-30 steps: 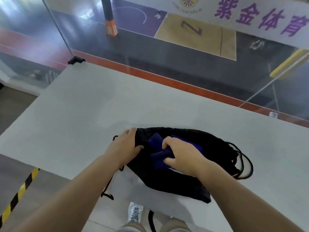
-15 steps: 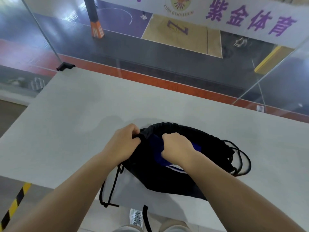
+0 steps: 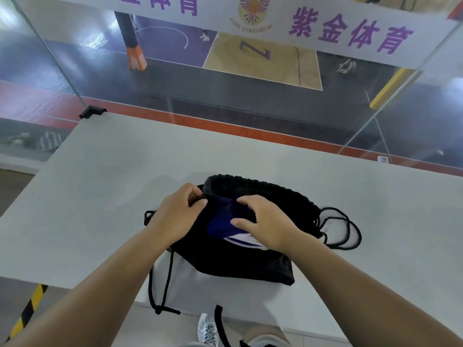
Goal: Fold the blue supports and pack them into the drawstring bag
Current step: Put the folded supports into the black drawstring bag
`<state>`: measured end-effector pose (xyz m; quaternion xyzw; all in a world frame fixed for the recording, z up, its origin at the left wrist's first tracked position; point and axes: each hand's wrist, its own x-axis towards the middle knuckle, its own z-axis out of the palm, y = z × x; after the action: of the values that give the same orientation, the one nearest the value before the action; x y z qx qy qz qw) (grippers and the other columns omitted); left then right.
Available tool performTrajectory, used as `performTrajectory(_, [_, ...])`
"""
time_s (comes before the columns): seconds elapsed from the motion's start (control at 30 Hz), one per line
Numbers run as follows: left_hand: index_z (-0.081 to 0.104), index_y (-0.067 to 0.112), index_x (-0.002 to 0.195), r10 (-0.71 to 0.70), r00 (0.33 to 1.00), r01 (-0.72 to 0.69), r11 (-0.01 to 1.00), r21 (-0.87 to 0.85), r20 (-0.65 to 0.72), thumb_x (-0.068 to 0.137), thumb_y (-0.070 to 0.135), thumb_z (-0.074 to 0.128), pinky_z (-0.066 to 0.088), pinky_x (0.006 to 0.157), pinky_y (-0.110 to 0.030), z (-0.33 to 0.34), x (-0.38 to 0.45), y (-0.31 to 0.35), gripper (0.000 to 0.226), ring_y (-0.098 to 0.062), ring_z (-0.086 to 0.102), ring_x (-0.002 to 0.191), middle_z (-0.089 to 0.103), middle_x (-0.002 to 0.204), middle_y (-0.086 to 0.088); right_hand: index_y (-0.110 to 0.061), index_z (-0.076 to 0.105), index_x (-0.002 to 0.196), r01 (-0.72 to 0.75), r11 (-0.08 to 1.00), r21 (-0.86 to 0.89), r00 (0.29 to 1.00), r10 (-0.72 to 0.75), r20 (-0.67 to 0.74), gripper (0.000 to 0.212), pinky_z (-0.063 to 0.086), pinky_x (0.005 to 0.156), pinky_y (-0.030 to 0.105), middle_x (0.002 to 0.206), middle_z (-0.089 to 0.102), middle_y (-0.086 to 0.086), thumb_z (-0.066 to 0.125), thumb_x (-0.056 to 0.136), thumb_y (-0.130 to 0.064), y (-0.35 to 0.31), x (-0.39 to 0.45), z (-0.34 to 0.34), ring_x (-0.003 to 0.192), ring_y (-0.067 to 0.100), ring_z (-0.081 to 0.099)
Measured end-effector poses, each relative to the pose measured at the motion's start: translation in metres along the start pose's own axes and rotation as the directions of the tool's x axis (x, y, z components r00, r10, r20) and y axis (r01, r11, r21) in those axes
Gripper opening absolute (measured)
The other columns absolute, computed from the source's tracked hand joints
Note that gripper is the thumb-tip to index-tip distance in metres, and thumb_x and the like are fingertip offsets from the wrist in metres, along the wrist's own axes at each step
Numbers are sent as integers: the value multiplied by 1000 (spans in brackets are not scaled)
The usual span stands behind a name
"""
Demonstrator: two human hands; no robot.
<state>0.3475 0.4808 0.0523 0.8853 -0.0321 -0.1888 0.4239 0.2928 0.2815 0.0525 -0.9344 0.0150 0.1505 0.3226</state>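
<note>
black drawstring bag [image 3: 240, 261] on grey bench [image 3: 100, 196], cords [image 3: 343, 229] trailing right. left hand [image 3: 175, 216] fingers pinch bag rim; right hand [image 3: 265, 221] fingers grip blue supports [image 3: 220, 221] half inside.

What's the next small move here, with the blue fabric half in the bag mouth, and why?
Probably push the blue supports deeper with the right hand. The blue fabric shows at the mouth of the drawstring bag and a white-edged part pokes out near the right wrist, so they aren't fully inside. The left hand pinches the bag's rim at its left corner, holding the mouth open for that push.
</note>
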Motion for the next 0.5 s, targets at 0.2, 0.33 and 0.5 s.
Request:
performTrajectory(0.2, [54, 29, 100, 28, 999, -30, 996, 80, 28, 91, 31, 56, 55, 84, -43, 9, 0, -3, 9, -13, 61, 85, 61, 90, 14, -20, 57, 120, -132, 984, -119, 951, 92, -294, 34, 40, 92, 24, 119, 58, -4, 60, 89, -34, 43, -31, -17, 113, 15, 52])
performTrajectory(0.33, [53, 22, 112, 27, 999, -29, 997, 73, 17, 91, 31, 57, 55, 86, -43, 15, 1, -5, 23, -16, 61, 87, 58, 88, 15, -14, 43, 133, -364, 912, -191, 884, 274, -378, 50, 34, 101, 34, 133, 45, 6, 60, 89, -31, 72, -47, -22, 125, 27, 38])
performTrajectory(0.5, [47, 20, 121, 1, 1000, -4, 989, 145, 18, 87, 42, 60, 50, 77, -34, 23, 1, -6, 42, -21, 62, 88, 61, 105, 4, -13, 12, 147, -428, 903, -38, 873, 402, -275, 82, 29, 108, 38, 151, 22, 10, 64, 87, -30, 86, -46, -20, 137, 30, 27])
